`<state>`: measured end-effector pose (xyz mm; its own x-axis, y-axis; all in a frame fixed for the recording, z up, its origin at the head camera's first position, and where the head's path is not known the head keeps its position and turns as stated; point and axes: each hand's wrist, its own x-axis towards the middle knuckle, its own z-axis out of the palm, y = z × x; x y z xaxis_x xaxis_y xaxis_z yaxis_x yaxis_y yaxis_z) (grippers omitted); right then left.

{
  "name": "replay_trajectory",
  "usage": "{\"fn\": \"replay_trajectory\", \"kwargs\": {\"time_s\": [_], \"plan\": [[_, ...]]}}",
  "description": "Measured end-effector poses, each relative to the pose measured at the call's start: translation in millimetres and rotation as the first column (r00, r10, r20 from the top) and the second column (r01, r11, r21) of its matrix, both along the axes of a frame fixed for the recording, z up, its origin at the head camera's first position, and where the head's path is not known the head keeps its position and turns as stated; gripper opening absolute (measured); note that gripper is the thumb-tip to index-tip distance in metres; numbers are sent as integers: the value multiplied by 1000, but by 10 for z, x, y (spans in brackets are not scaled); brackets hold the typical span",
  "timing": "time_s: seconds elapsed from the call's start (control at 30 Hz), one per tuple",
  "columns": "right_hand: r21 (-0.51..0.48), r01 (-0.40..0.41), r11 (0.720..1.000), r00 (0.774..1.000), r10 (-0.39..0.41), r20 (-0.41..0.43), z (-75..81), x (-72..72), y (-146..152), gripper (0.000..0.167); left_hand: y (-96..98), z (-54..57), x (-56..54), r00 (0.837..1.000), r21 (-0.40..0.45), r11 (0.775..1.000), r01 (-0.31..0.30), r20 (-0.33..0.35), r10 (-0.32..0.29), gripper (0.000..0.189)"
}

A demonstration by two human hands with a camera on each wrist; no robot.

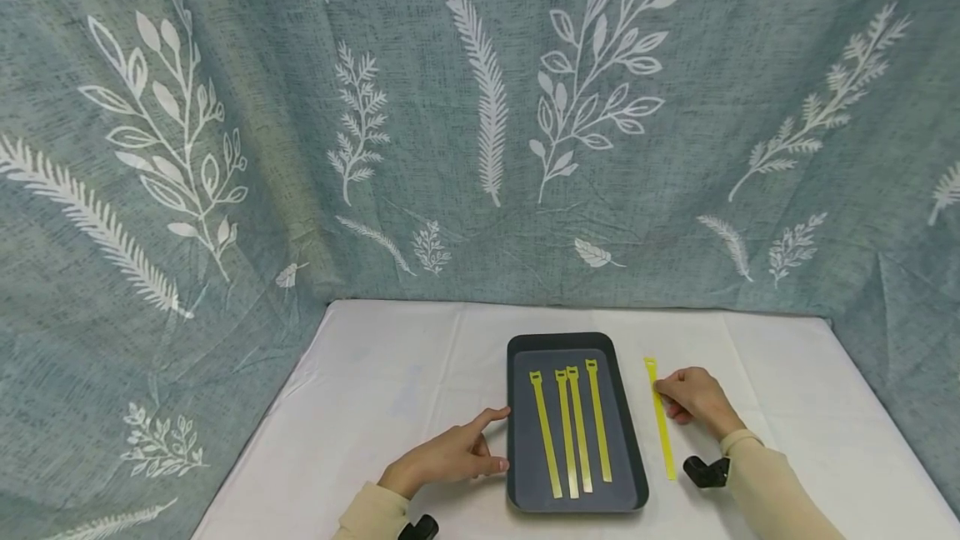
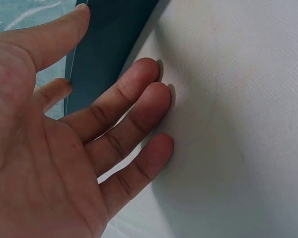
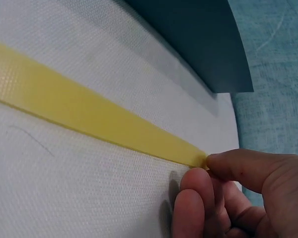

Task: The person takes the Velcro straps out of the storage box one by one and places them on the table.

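A dark grey tray (image 1: 522, 473) lies on the white cloth with several yellow hook-and-loop cable ties (image 1: 547, 433) set lengthwise in it. My left hand (image 1: 452, 455) touches the tray's left side with the tips of its thumb and index finger; in the left wrist view the other fingers of the left hand (image 2: 89, 134) rest loosely on the cloth. To the right of the tray, my right hand (image 1: 697, 398) pinches another yellow cable tie (image 1: 664, 440) between thumb and fingers, near its slotted end. In the right wrist view this tie (image 3: 89, 109) runs straight out from the pinch.
White cloth (image 1: 360, 407) covers the table. A blue-green curtain (image 1: 420, 107) with white leaf prints hangs behind it and at both sides. Black wrist devices (image 1: 705, 472) sit at both cuffs. The tray's dark wall (image 3: 203, 39) stands beside the tie.
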<state>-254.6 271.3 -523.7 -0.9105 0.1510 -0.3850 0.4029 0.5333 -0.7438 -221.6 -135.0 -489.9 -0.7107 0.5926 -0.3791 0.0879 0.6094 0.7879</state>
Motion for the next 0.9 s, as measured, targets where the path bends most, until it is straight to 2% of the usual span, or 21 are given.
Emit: {"fn": "replay_trajectory", "kwargs": {"time_s": [0.23,0.33,0.47,0.6,0.73,0.9], "plan": [[-52,25,998,1000,-26,-15,16,16,11,29,3,10,6,1000,-13,1000,-4,-3,4,77],[-106,49,993,999,-49,-2,22,17,21,30,3,14,8,1000,-15,1000,-5,4,5,77],[-204,43,978,999,-40,19,24,19,46,30,-4,9,8,1000,-12,1000,-6,12,6,76],[-287,16,958,1000,-10,24,54,28,73,29,-13,-2,3,1000,-5,1000,-1,19,1,76],[-338,-20,941,1000,16,-15,122,5,89,28,-16,0,-6,1000,0,1000,0,17,0,76],[-380,-56,923,998,45,-38,252,-81,99,41,-16,8,-12,1000,-6,1000,4,18,-4,76]]}}
